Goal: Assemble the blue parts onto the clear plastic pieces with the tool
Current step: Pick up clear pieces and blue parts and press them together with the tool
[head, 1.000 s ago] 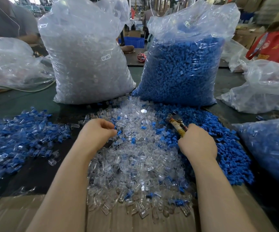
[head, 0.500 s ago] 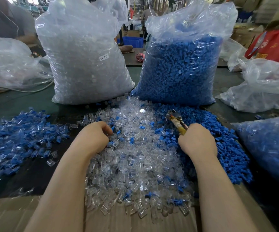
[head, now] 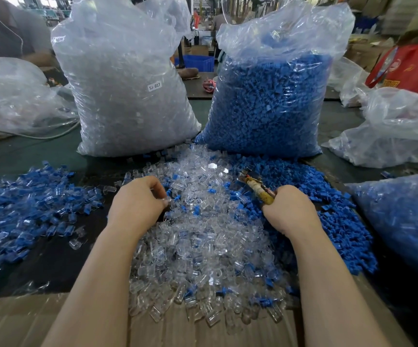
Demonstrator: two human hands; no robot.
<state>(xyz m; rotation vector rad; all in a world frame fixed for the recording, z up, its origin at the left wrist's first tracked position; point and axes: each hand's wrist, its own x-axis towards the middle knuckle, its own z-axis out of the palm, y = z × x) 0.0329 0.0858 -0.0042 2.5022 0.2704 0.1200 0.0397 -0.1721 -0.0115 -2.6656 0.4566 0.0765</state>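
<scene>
Left hand [head: 137,204] curled, pinching into clear pieces [head: 203,246] mid-frame; right hand [head: 288,211] clamped on tool [head: 258,189], kept ready beside blue parts [head: 328,209].

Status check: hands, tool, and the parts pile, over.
Left hand curled in the clear pieces, grip unclear. Right hand grips the tool. Loose blue parts alongside. Nothing blocking.

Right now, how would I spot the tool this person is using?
Find the two tall bags at the back; below the blue-filled bag, the right hand grips the tool. It is the only yellowish, rusty metal thing among the blue and clear plastic bits.
</scene>
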